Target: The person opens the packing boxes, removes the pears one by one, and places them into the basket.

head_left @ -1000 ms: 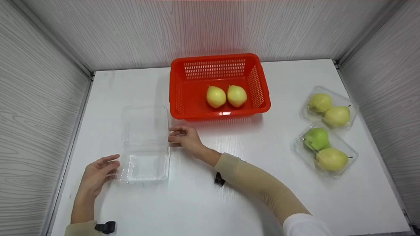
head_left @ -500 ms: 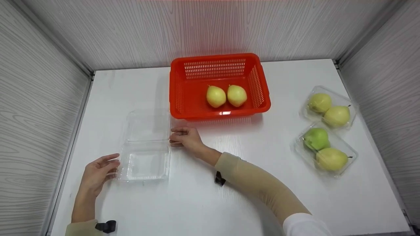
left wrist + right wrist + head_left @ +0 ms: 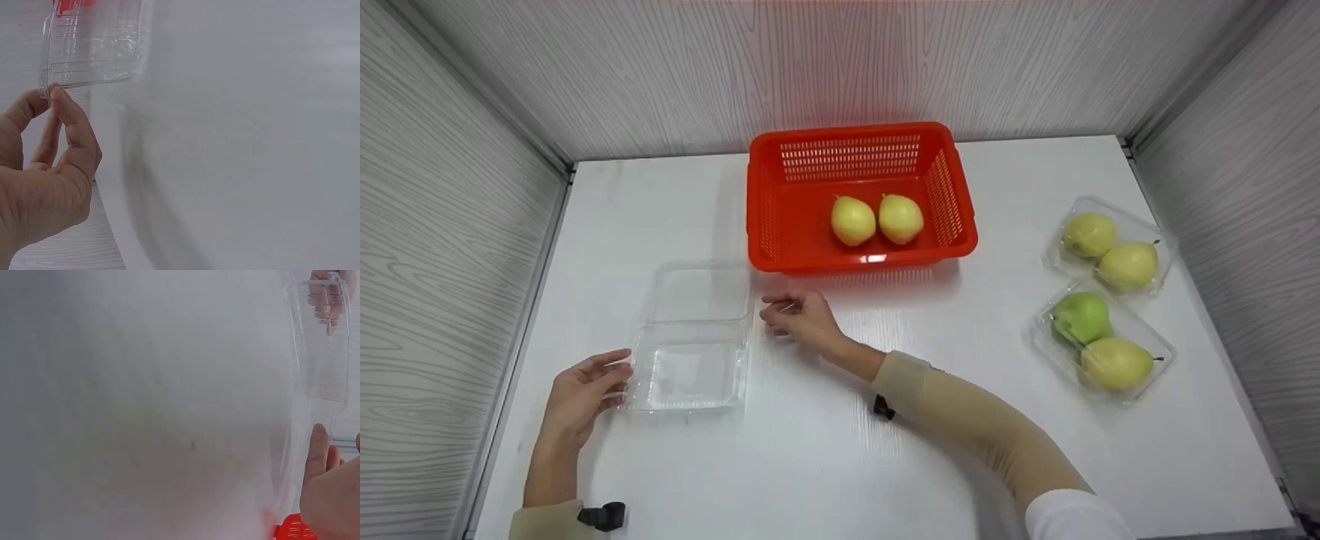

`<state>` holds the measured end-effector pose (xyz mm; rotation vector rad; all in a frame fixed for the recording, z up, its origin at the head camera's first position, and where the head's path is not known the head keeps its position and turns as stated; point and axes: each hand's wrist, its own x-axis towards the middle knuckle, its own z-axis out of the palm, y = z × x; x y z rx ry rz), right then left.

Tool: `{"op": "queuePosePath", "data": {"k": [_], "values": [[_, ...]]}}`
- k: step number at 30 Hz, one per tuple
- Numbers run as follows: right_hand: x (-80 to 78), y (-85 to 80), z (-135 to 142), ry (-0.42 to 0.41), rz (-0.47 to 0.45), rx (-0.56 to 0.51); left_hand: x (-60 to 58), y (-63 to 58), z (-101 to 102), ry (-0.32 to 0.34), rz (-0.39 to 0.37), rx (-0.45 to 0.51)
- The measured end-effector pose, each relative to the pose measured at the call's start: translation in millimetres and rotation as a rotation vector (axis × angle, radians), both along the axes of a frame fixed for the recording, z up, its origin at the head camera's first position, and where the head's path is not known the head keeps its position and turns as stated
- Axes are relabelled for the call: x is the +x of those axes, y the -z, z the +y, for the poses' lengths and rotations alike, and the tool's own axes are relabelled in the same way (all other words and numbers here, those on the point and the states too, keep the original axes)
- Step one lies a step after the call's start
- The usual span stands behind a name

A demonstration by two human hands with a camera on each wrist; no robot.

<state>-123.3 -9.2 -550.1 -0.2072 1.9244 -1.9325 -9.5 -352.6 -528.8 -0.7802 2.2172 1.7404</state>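
A clear plastic clamshell container [image 3: 690,331] lies unfolded on the table at the left, its lid half toward the back wall and its deeper half nearer me. My left hand [image 3: 577,401] pinches the rim at the left side of the deeper half. In the left wrist view, the thumb and a finger [image 3: 70,107] meet at a corner of the clear plastic. My right hand [image 3: 808,321] is just right of the container, a small gap away in the head view, with loosely bent fingers and nothing visible in its grasp.
Behind the right hand stands a red plastic basket [image 3: 859,265] with two yellow pears [image 3: 853,222] inside. Farther right, one clear container [image 3: 1054,262] holds two yellow pears, and another [image 3: 1054,352] holds a green and a yellow one. Grey wood-grain walls enclose the table.
The container's lid half has swung lower onto the table, its far edge moving toward me. My right hand has drawn away from it to the right. The left hand stays nearly still.
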Motion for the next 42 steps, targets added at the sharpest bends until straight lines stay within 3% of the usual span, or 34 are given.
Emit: {"op": "queuePosePath", "data": {"k": [5,9,21,24,30,33,36,42], "values": [[2.6,-11.5,11.8,-0.039,0.208,0.117,-1.1,0.2,-1.2,-0.02,-0.01,0.008],[5.5,-19.1,22.4,-0.079,0.346,0.152,-1.9,-0.4,-0.7,-0.033,-0.008,-0.003],[12.5,-40.5,62.6,-0.114,0.59,0.277,-3.0,1.1,-2.1,-0.018,-0.004,-0.072],[11.6,-44.6,75.7,-0.105,0.701,0.351,-3.3,2.1,-1.9,-0.023,-0.006,-0.076],[4.7,-50.9,105.5,-0.086,1.055,0.572,-3.2,1.6,-1.9,-0.026,-0.004,-0.073],[-0.1,-53.7,120.6,-0.058,1.189,0.65,-3.4,1.1,-1.9,-0.027,-0.004,-0.064],[-6.3,-56.3,135.5,-0.015,1.267,0.718,-3.5,0.8,-1.7,-0.022,-0.004,-0.059],[-19.2,-59.5,164.2,0.089,1.335,0.863,-3.4,0.3,-1.9,-0.026,0.003,-0.044]]}}
